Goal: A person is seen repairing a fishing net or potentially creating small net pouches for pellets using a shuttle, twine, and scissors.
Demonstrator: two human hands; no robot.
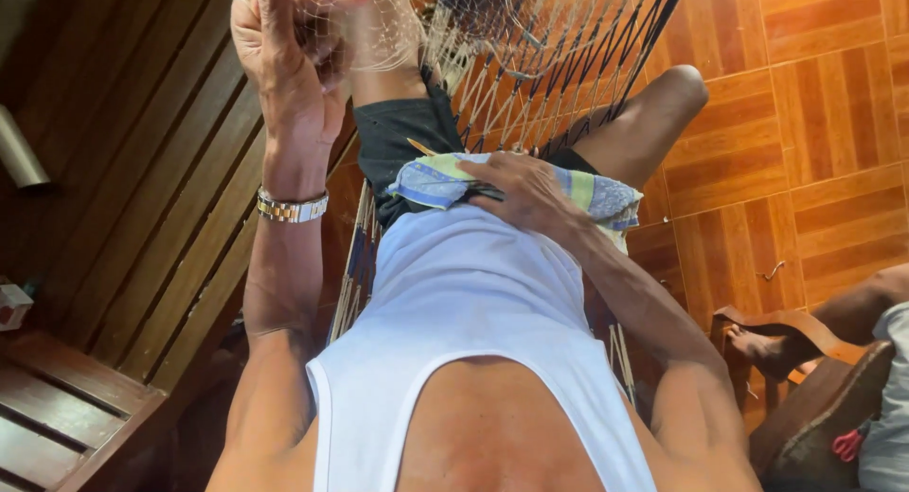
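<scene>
Holding the net (398, 23) taut overhead in our closed left hand (289, 56), we should keep tension steady while our right hand (525, 194) lies open on the cloth (426, 181) in our lap.

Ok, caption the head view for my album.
Left hand raised gripping pale netting, right hand resting on folded cloth in lap.
</scene>
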